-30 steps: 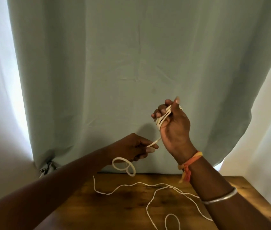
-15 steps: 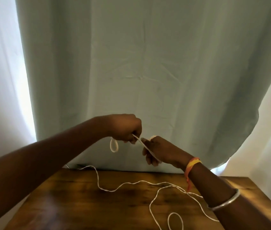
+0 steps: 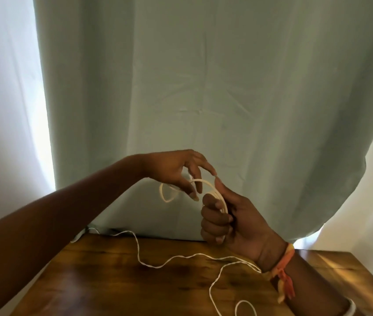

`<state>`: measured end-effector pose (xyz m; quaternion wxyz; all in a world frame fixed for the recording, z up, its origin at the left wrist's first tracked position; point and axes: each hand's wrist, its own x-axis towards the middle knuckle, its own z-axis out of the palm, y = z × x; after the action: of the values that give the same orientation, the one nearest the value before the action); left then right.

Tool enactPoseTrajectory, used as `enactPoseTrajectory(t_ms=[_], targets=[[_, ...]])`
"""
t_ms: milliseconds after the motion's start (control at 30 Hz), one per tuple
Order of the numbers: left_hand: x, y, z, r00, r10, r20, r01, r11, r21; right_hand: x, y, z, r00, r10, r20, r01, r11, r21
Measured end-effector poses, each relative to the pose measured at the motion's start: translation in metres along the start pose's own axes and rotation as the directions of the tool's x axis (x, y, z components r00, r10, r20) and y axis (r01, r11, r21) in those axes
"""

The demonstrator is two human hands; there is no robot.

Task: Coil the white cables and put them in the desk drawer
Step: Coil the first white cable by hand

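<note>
My right hand (image 3: pixel 233 222) is raised above the desk and grips several coiled loops of the white cable (image 3: pixel 219 197) in its fist, thumb up. To its left, my left hand (image 3: pixel 178 172) reaches in from above. Its thumb and fingers pinch the same cable where it arches toward the coil, and a small loop (image 3: pixel 166 195) hangs off to the left. The loose rest of the cable (image 3: pixel 151 266) snakes across the wooden desk (image 3: pixel 103 283) and curls near the bottom edge. No drawer is in view.
A pale green curtain (image 3: pixel 203 87) hangs right behind the desk, with bright light at both of its sides. The cable's far end runs off the desk's back left corner (image 3: pixel 85 233). My right wrist wears an orange thread and a silver bangle.
My left hand swung the cable up and over toward my right hand, whose fist turned upright. Another turn now lies on the coil, and the view has tilted slightly.
</note>
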<state>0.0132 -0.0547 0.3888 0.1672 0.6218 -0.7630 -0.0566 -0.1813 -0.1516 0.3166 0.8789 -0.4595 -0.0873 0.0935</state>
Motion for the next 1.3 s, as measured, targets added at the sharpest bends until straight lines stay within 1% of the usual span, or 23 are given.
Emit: enactPoseTrajectory(t_ms=[67, 100, 133, 200, 233, 267, 300, 333, 367, 467, 500, 567, 667, 733, 833, 900, 1000, 1067, 1133, 1200, 1233, 1300], targets=[[-0.005, 0.0, 0.008, 1.0, -0.003, 0.016, 0.006, 0.979, -0.203, -0.003, -0.003, 0.006, 0.996, -0.07, 0.05, 0.068, 0.997, 0.032], [-0.006, 0.003, 0.015, 1.0, -0.011, 0.019, 0.016, 0.944, -0.329, -0.005, -0.005, 0.009, 0.991, -0.113, 0.071, 0.109, 0.992, 0.055], [-0.006, 0.004, 0.022, 1.0, -0.018, -0.026, 0.004, 0.897, -0.441, -0.005, -0.008, 0.012, 0.984, -0.155, 0.087, 0.147, 0.985, 0.086], [-0.005, 0.006, 0.044, 0.987, -0.071, -0.146, -0.034, 0.793, -0.609, -0.003, -0.014, 0.017, 0.968, -0.227, 0.104, 0.209, 0.965, 0.16], [-0.003, 0.008, 0.055, 0.975, -0.095, -0.2, -0.073, 0.715, -0.695, -0.002, -0.016, 0.019, 0.959, -0.259, 0.111, 0.234, 0.952, 0.198], [-0.002, 0.01, 0.066, 0.966, -0.142, -0.217, -0.089, 0.607, -0.79, 0.0, -0.018, 0.021, 0.95, -0.289, 0.12, 0.256, 0.938, 0.233], [0.0, 0.014, 0.074, 0.958, -0.2, -0.206, -0.088, 0.477, -0.875, 0.001, -0.02, 0.023, 0.941, -0.316, 0.124, 0.276, 0.925, 0.263], [0.002, 0.018, 0.079, 0.948, -0.255, -0.192, -0.089, 0.368, -0.925, 0.002, -0.022, 0.023, 0.933, -0.339, 0.123, 0.294, 0.911, 0.29], [0.004, 0.02, 0.086, 0.931, -0.303, -0.204, -0.105, 0.313, -0.944, 0.003, -0.023, 0.024, 0.926, -0.359, 0.114, 0.31, 0.898, 0.311], [0.006, 0.024, 0.104, 0.879, -0.406, -0.251, -0.153, 0.259, -0.954, 0.005, -0.026, 0.024, 0.911, -0.402, 0.092, 0.342, 0.861, 0.376], [0.006, 0.022, 0.11, 0.862, -0.425, -0.274, -0.162, 0.282, -0.946, 0.005, -0.027, 0.023, 0.906, -0.413, 0.089, 0.347, 0.847, 0.402], [0.005, 0.013, 0.12, 0.846, -0.409, -0.343, -0.193, 0.364, -0.911, 0.005, -0.029, 0.023, 0.899, -0.43, 0.081, 0.355, 0.825, 0.441], [-0.004, 0.001, 0.123, 0.823, -0.391, -0.413, -0.202, 0.479, -0.854, 0.001, -0.032, 0.022, 0.897, -0.439, 0.054, 0.373, 0.817, 0.44], [-0.009, -0.003, 0.119, 0.798, -0.394, -0.455, -0.214, 0.521, -0.827, -0.003, -0.034, 0.021, 0.896, -0.442, 0.037, 0.391, 0.825, 0.407], [-0.015, -0.003, 0.112, 0.755, -0.374, -0.539, -0.297, 0.537, -0.789, -0.006, -0.038, 0.018, 0.894, -0.446, 0.026, 0.409, 0.84, 0.356], [-0.017, 0.0, 0.107, 0.728, -0.342, -0.594, -0.321, 0.596, -0.736, -0.006, -0.04, 0.016, 0.887, -0.461, 0.028, 0.421, 0.833, 0.36], [-0.02, 0.008, 0.108, 0.684, -0.329, -0.651, -0.257, 0.726, -0.637, -0.008, -0.047, 0.013, 0.867, -0.499, 0.0, 0.462, 0.803, 0.376], [-0.024, 0.008, 0.113, 0.622, -0.336, -0.707, -0.199, 0.805, -0.558, -0.01, -0.053, 0.012, 0.846, -0.532, -0.03, 0.504, 0.779, 0.373], [-0.029, 0.001, 0.119, 0.564, -0.377, -0.735, -0.161, 0.823, -0.545, -0.012, -0.059, 0.013, 0.821, -0.568, -0.06, 0.547, 0.75, 0.371], [-0.034, -0.004, 0.121, 0.528, -0.453, -0.718, -0.169, 0.772, -0.612, -0.013, -0.063, 0.015, 0.797, -0.599, -0.082, 0.583, 0.724, 0.369], [-0.036, -0.006, 0.122, 0.514, -0.473, -0.716, -0.156, 0.768, -0.621, -0.013, -0.064, 0.017, 0.786, -0.612, -0.088, 0.597, 0.714, 0.365], [-0.039, -0.005, 0.125, 0.487, -0.48, -0.73, -0.1, 0.799, -0.593, -0.012, -0.064, 0.02, 0.762, -0.637, -0.114, 0.632, 0.695, 0.343]])
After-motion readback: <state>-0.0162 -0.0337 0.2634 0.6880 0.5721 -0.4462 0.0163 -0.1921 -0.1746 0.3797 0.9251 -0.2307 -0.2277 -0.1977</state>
